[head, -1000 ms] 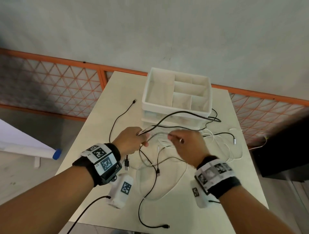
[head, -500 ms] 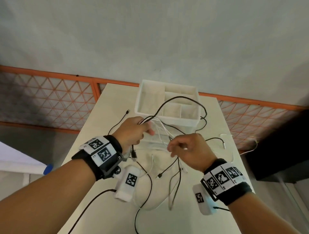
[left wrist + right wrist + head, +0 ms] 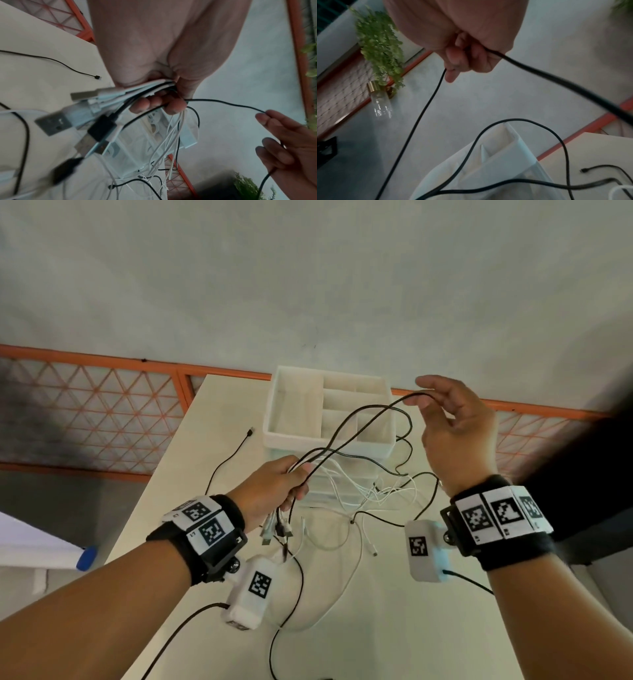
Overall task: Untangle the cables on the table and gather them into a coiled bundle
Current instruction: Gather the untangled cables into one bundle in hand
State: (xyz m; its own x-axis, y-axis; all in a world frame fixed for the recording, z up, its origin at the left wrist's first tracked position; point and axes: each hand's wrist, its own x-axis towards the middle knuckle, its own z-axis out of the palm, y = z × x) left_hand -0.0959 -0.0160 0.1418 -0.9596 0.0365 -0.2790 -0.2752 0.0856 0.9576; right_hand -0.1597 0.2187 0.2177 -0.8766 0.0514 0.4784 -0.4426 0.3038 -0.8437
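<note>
Left hand [image 3: 274, 489] is clenched round a bunch of cables [image 3: 346, 484], black and white mixed, held low over the table [image 3: 394, 628] just in front of the organizer [image 3: 298, 405]. USB plugs [image 3: 85, 121] stick out of the back of the fist toward the wrist: flat metal ends, white and black moulded housings, blurred in the left wrist view. Right hand [image 3: 455, 433] is raised higher and to the right, beside the organizer's far right corner, with a single black cable [image 3: 370, 414] caught between fingertips and thumb; the other fingers are loosely curled. That black cable runs as a thin round cord in a long arc from the right fingers down over the organizer into the left fist. The rest of the cables hang from the left hand and trail onto the table between the two wrists: thin white cords in a loose tangle, black ones looping across them, one black cord going off the near edge. A separate black lead [image 3: 233, 453] with a small plug lies on the table left of the organizer, apart from the hands. Table top is smooth, pale cream. Organizer is a white plastic box, open top with partitions, translucent drawers below.
</note>
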